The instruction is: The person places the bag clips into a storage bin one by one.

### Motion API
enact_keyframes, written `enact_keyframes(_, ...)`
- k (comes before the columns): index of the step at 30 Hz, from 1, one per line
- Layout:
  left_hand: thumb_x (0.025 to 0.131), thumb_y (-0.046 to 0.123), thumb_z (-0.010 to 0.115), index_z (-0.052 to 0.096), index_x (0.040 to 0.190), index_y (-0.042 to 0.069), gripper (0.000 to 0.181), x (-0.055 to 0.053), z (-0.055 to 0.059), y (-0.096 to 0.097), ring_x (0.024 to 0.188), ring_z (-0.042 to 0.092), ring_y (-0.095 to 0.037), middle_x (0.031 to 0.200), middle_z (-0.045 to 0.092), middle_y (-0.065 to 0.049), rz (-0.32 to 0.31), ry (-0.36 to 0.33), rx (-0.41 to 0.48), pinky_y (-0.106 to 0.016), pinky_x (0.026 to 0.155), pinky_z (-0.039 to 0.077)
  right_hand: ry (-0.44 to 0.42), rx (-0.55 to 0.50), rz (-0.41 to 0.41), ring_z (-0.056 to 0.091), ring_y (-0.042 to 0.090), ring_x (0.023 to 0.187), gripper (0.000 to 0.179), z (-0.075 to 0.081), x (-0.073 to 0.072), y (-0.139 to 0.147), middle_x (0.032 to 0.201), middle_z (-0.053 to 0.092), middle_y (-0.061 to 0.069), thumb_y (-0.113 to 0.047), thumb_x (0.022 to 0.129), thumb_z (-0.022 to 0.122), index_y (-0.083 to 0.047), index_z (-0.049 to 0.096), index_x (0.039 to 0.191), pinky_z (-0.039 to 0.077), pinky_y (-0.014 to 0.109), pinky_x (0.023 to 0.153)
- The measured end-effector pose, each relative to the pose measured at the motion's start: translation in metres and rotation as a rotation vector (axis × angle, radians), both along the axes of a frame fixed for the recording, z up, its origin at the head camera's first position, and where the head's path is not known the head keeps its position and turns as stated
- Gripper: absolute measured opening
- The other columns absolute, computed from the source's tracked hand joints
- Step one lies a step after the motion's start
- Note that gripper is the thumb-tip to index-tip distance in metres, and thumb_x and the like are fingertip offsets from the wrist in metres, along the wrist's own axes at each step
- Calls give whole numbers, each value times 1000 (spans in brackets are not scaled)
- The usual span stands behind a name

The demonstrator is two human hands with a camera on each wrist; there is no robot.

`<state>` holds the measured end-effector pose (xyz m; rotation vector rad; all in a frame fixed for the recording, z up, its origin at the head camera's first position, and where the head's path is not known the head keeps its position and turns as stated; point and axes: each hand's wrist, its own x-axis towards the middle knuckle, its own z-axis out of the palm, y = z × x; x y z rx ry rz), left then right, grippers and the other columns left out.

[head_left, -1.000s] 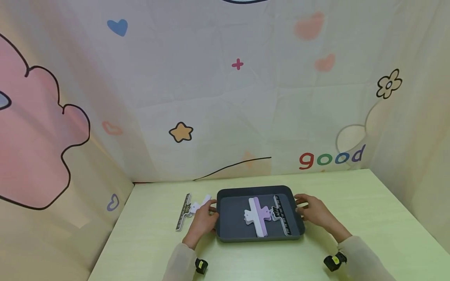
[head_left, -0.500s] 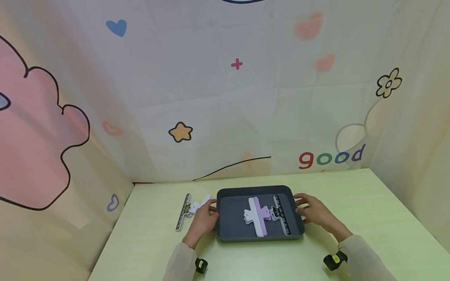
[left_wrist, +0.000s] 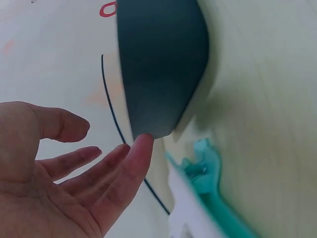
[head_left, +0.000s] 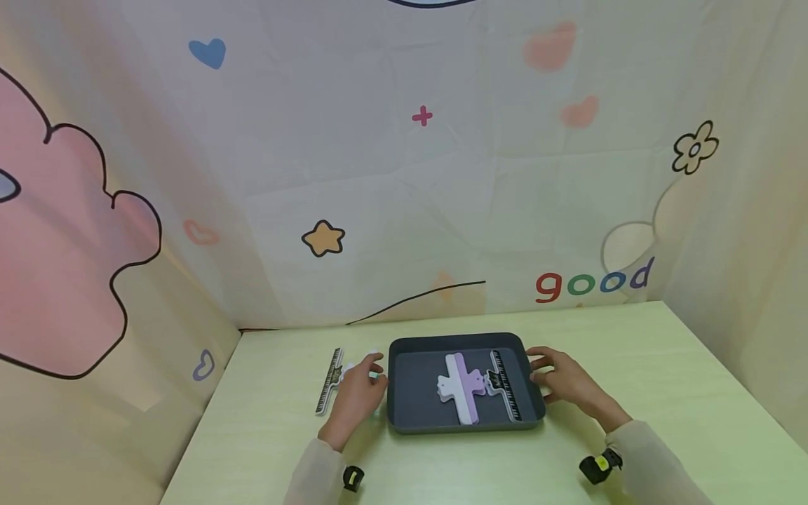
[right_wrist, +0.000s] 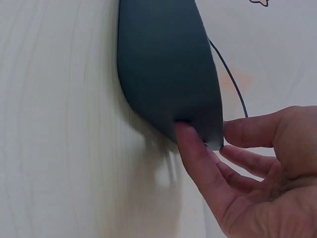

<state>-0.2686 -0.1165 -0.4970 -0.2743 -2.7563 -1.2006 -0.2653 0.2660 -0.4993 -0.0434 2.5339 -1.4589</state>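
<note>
A dark grey tray (head_left: 416, 393) rests on the table with several clips in it: a white clip (head_left: 459, 388), a lilac clip (head_left: 473, 384) beside it, and a black-and-white piano-key clip (head_left: 505, 386). My right hand (head_left: 564, 379) holds the tray's right rim, thumb and a finger on either side of the wall (right_wrist: 163, 64). Just off the tray's left side is my left hand (head_left: 358, 393), fingers spread and gripping nothing. Beneath it lies a teal-and-white clip (left_wrist: 210, 188), mostly hidden in the head view. Another piano-key clip (head_left: 329, 381) lies left of that hand.
The pale green table (head_left: 480, 470) runs back to a curtain (head_left: 379, 175) printed with cartoon shapes. More curtain hangs at both sides. Small black wrist devices, such as the one on the right wrist (head_left: 600, 466), sit at each sleeve.
My left hand has come off the tray's left rim and shifted slightly left, over the clip there. My right hand stays on the right rim. The tray has barely moved.
</note>
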Motion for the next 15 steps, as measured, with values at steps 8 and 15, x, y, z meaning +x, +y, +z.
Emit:
enact_keyframes(8,93,10,56,59,131,9,38,7,14,-10,93,70,-22,111,71,-12,-38,85,-17,-37,78,57,-3,-13,0,64,34,102,53,1,1,1,131,49,34,-3,95,55,2,38,144,62,43,67)
enact_keyframes(15,99,15,55,56,135,9,37,7,14,-27,106,63,-21,118,66,-7,-129,124,-90,-34,81,56,-12,-20,5,63,34,104,53,0,0,1,131,50,33,-3,95,55,2,38,145,62,42,67)
